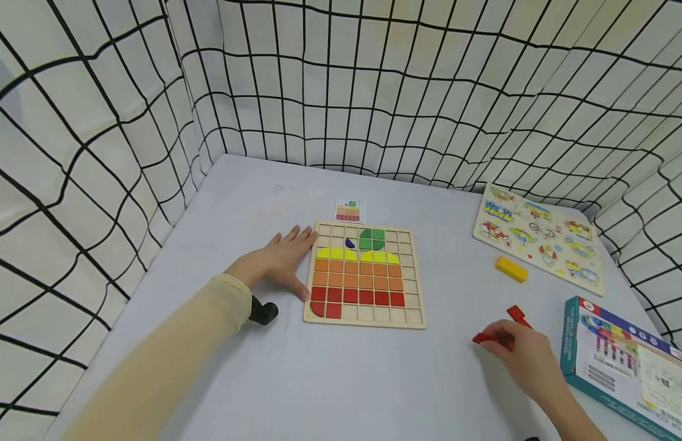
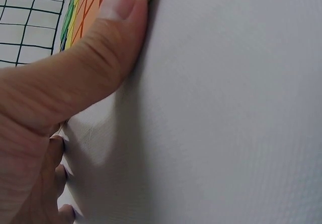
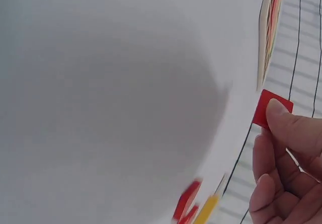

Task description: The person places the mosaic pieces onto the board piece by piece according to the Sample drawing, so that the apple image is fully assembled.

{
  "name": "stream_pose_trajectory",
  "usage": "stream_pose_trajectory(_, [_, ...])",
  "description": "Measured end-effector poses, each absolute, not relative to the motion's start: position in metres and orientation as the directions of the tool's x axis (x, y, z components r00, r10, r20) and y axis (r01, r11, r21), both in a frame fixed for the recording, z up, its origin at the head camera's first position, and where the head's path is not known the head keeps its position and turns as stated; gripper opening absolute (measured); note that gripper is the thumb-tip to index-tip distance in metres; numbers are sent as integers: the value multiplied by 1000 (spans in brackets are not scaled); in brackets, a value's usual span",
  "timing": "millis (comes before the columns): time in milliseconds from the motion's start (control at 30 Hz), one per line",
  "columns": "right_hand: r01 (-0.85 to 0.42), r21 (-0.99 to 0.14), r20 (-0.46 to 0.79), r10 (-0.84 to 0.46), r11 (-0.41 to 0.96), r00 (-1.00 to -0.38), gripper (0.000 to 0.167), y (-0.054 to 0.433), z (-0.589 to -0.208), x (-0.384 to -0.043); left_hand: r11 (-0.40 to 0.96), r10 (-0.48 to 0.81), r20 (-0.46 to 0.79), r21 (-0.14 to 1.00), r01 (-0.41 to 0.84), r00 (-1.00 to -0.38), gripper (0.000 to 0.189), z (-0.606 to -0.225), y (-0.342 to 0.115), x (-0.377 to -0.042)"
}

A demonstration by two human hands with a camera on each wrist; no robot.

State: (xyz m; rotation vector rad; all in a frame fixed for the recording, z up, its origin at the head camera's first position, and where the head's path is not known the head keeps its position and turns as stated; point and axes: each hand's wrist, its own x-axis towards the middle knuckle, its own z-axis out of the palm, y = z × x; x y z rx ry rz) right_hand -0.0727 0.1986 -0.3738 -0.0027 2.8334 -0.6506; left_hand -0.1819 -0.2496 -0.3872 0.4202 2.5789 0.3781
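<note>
A square wooden grid board [image 1: 374,324] lies flat, holding rows of orange squares [image 1: 358,282] and red squares [image 1: 358,297]. Yellow rounded pieces [image 1: 379,257], green pieces [image 1: 372,239] and a small dark blue piece [image 1: 350,243] sit above them. In its bottom row are a rounded red piece and a red square at the left. My left hand [image 1: 280,260] rests at the board's left edge, fingers spread, thumb [image 2: 118,5] against the lower corner. Off to the right, my right hand [image 1: 519,352] pinches a red square tile [image 3: 260,110] between thumb and fingers, above the table.
Loose red pieces [image 1: 516,313] lie just beyond my right hand, with a yellow block [image 1: 511,269] farther back. A picture puzzle board [image 1: 534,214] and a colourful box [image 1: 611,367] lie at right. Behind the grid board is a small pattern card [image 1: 349,211]. Black netting surrounds the table.
</note>
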Motion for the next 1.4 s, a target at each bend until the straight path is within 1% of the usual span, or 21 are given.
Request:
stream_pose_trajectory(100, [-19,-499,-173,-121,867,-977,16,171,-374,-80,914,358,-428,340,220,-830,139,-388,-250,-182])
stream_pose_trajectory(267, [-84,-605,-168,-230,792,-958,13,125,-377,-99,914,355,-432,345,212,-829,138,-390,-251,-181])
stream_pose_trajectory(467, [-73,-679,-211,-289,730,-934,12,75,-384,-115,908,365,-429,360,214,-826,136,-390,-252,-180])
stream_pose_trajectory(633, [-93,-715,-202,-332,692,-921,11,42,-387,-119,904,375,-422,364,225,-825,136,-388,-252,-180])
stream_pose_trajectory(800, [-135,-714,-186,-373,687,-909,9,20,-387,-121,903,379,-418,363,230,-826,136,-387,-252,-180])
stream_pose_trajectory(933, [-140,-700,-193,-374,700,-907,6,9,-387,-122,904,378,-417,361,231,-827,136,-386,-252,-180])
stream_pose_trajectory(1133, [-169,-667,-187,-382,726,-905,3,4,-391,-122,905,371,-418,361,223,-829,136,-385,-251,-180])
stream_pose_trajectory(1400, [-251,-628,-148,-429,736,-891,7,2,-395,-122,906,371,-415,357,227,-830,136,-385,-252,-179])
